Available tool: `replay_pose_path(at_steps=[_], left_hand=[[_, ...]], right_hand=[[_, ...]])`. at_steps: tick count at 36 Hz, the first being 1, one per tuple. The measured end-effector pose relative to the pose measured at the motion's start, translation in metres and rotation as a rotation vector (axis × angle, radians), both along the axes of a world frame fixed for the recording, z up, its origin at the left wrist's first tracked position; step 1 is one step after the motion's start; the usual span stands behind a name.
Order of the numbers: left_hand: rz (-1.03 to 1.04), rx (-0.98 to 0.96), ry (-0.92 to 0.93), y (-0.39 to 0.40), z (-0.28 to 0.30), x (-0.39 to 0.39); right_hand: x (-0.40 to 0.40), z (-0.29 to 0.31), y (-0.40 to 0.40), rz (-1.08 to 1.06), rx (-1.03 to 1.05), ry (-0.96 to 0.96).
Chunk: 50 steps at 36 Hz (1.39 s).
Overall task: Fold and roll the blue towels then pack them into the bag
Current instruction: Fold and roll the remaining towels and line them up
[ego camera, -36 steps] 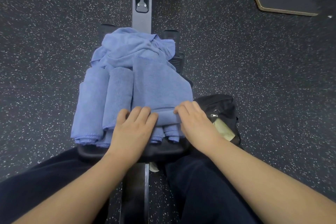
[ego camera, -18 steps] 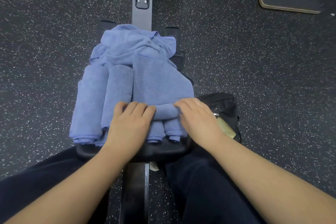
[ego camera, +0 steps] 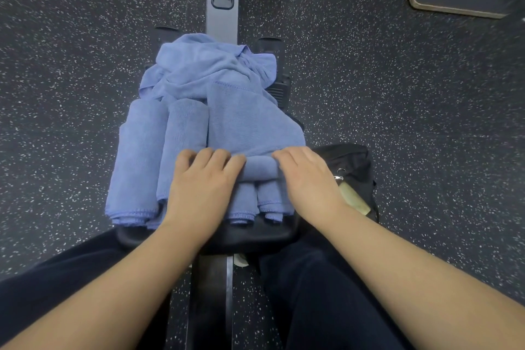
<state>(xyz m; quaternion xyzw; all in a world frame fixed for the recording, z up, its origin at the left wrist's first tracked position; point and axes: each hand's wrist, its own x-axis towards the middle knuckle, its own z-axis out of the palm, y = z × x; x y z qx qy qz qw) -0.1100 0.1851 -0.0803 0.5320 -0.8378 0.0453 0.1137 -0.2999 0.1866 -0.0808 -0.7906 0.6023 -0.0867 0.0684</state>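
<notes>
rolled a little further away since a second ago: near end of the folded towel (ego camera: 250, 122) now turned over into a thicker roll (ego camera: 260, 169), with less flat cloth left ahead of it. means rolling is underway on this towel, roughly a third done by the look of it, packing not yet begun. left hand (ego camera: 203, 185) palm down on the left end of the roll, fingers bent over its top and pressing, not closed round it. right hand (ego camera: 308, 177) mirrored on the right end, fingers likewise curved over the cloth; thumbs hidden, so cannot tell whether anything is pinched underneath. both forearms reaching forward and converging on the roll. lying beside it on the black seat (ego camera: 255, 236): two finished rolls (ego camera: 159, 150) to the left, more rolled ends (ego camera: 255, 204) poking out beneath, and a crumpled towel heap (ego camera: 216, 65) at the far end. bag (ego camera: 355, 167) on the speckled floor (ego camera: 426, 122) just right of the seat, zip open, touching the right wrist area.
</notes>
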Motion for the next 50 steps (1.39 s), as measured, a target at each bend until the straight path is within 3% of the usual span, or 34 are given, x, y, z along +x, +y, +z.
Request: replay_pose_path(at_steps=[15, 27, 42, 50], left_hand=[[-0.047, -0.104, -0.013, 0.015, -0.008, -0.008], [0.002, 0.066, -0.058, 0.013, -0.007, -0.011], [-0.018, 0.139, -0.061, -0.004, -0.007, -0.016], [-0.038, 0.144, -0.043, -0.01, -0.005, -0.013]], right_hand=[[-0.007, -0.013, -0.004, -0.078, -0.106, -0.058], [-0.005, -0.007, -0.003, 0.079, -0.244, -0.205], [-0.002, -0.009, -0.006, 0.024, -0.145, -0.181], [0.0, -0.01, -0.012, 0.022, -0.194, -0.101]])
